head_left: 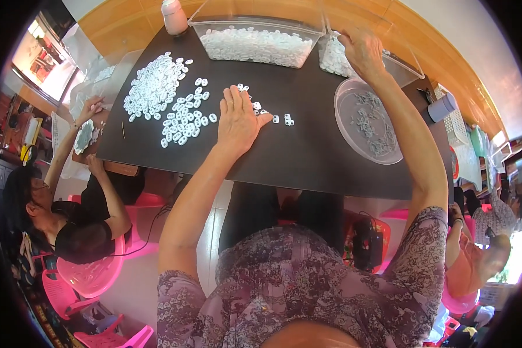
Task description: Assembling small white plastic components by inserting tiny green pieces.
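My left hand (238,119) lies flat on the dark table, its fingers stretched forward. Small white plastic pieces with dark holes (257,107) show along its right side, partly covered by the hand. A few more of these pieces (288,120) lie just right of my thumb. My right hand (362,52) is raised at the far right, over a clear bin of white pieces (333,57). Its fingers are curled, and what they hold, if anything, is hidden. Below that forearm sits a round clear tray (345,130) with small grey parts.
A large pile of white oval pieces (153,87) and a looser group (185,116) spread at the left. Behind stands a clear bin (214,49) of white pieces, with a pink bottle (174,17) beside it. A grey cup (442,108) is far right. Another person (81,214) sits left.
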`<action>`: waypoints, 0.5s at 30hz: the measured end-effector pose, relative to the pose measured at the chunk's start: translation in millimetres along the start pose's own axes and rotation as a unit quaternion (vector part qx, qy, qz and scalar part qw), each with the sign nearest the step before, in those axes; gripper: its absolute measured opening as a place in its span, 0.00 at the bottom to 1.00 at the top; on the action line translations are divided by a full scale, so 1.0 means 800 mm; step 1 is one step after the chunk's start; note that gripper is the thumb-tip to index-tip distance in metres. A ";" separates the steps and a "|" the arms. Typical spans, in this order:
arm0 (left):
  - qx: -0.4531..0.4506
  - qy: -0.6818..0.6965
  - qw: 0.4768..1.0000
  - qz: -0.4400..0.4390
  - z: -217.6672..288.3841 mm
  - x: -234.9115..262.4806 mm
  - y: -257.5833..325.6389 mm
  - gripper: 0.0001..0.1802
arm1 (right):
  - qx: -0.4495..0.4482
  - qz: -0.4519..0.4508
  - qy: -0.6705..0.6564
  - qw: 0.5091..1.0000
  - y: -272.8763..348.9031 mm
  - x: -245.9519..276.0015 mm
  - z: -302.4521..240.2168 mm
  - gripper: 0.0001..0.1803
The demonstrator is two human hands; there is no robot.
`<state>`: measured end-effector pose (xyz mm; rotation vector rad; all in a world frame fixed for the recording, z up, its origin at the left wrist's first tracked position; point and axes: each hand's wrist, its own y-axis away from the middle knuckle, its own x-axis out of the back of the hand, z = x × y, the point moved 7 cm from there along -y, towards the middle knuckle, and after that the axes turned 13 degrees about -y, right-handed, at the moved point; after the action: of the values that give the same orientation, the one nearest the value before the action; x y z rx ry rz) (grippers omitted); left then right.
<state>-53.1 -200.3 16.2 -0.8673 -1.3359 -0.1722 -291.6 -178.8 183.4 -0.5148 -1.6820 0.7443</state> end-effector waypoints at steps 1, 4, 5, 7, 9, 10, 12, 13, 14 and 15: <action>0.000 0.000 1.000 -0.001 0.004 0.001 -0.001 0.45 | 0.012 0.018 -0.028 0.999 0.006 0.007 -0.006 0.09; -0.015 0.010 1.000 0.000 0.022 0.002 -0.006 0.45 | -0.004 0.028 -0.084 0.996 0.025 0.017 -0.013 0.09; -0.021 0.020 1.000 0.005 0.028 0.001 -0.007 0.45 | -0.003 0.029 -0.085 0.996 0.031 0.020 -0.018 0.09; -0.029 0.031 0.999 0.013 0.034 0.004 -0.008 0.44 | -0.003 0.028 -0.109 0.994 0.044 0.027 -0.028 0.08; -0.043 0.073 0.996 0.016 0.043 0.010 -0.010 0.37 | -0.008 0.028 -0.115 0.993 0.057 0.039 -0.034 0.07; -0.044 0.074 0.996 0.018 0.040 0.010 -0.011 0.37 | -0.012 0.026 -0.124 0.992 0.064 0.043 -0.037 0.07; -0.043 -0.001 0.996 0.081 0.025 0.019 -0.014 0.36 | -0.016 0.026 -0.120 0.992 0.071 0.059 -0.042 0.06; -0.043 -0.002 0.996 0.080 0.017 0.019 -0.018 0.36 | -0.020 0.023 -0.120 0.992 0.075 0.066 -0.045 0.06; -0.018 -0.007 0.999 0.050 0.003 0.014 -0.025 0.36 | -0.020 0.023 -0.121 0.992 0.079 0.072 -0.047 0.06; 0.007 -0.012 1.000 0.020 -0.007 0.008 -0.030 0.36 | -0.029 0.024 -0.136 0.990 0.083 0.076 -0.048 0.06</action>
<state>-60.5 -218.2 32.9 -0.8857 -1.3396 -0.1209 -272.5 -83.0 183.3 -0.5130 -1.9547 0.8312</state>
